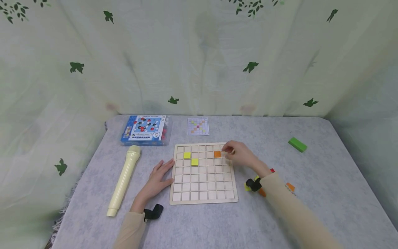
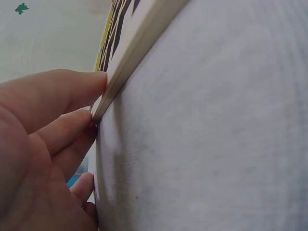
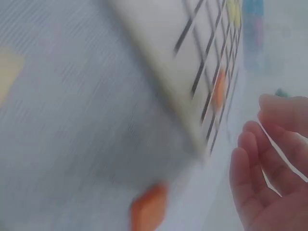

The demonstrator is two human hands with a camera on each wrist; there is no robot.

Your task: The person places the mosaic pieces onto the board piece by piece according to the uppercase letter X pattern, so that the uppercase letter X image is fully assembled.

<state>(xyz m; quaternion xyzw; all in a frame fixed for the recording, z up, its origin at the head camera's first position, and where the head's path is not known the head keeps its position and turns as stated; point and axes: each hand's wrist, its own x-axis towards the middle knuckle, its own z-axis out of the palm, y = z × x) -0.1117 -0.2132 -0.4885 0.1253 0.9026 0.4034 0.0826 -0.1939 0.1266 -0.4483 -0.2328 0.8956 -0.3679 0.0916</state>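
Note:
A wooden grid board (image 1: pixel 203 203) lies flat on the cloth, with two yellow tiles (image 1: pixel 187 155) and one orange tile (image 1: pixel 217 154) in its upper squares. My left hand (image 1: pixel 155 180) rests at the board's left side; in the left wrist view the thumb (image 2: pixel 82 86) and fingertips touch the edge. Over the upper right edge hovers my right hand (image 1: pixel 239 154), just right of the orange tile. Its fingers (image 3: pixel 248 168) are loosely bent in the right wrist view, thumb apart from them, with nothing between.
Behind the board lies a small pattern card (image 1: pixel 198 126). A boxed molecule set (image 1: pixel 145 128) and a cream tube (image 1: pixel 123 181) are at left. Beneath my right forearm are several loose red, yellow and orange tiles (image 1: pixel 290 187). A green block (image 1: pixel 297 144) sits farther right.

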